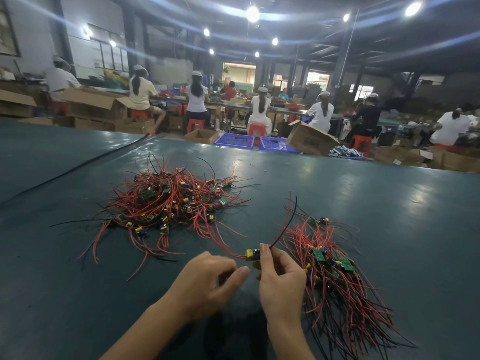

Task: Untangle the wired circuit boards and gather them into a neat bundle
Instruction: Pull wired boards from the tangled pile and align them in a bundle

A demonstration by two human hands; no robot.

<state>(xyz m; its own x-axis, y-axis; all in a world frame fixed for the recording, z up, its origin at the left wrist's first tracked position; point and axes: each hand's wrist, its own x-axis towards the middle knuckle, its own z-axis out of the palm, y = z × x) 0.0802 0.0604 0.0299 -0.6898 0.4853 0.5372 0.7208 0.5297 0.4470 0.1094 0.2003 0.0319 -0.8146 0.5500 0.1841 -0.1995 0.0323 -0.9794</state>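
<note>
Right hand (280, 281), low in the frame, is closed in a pinch on one circuit board (252, 254), held just above the table (389, 203). Left hand (207, 279) is positioned just beside it with fingers loosely curled; whether a wire is pinched cannot be told. Red leads are run from the held board leftward toward the tangled pile (168, 203) and up to the right. The gathered bundle (337, 276) is laid immediately right of the right hand, the nearer hand, with boards at the far end and wires trailing toward the camera. No obstruction is seen between board and bundle. A black cable (78, 167) is laid far left; blue crates (235, 140) are placed beyond the table.
</note>
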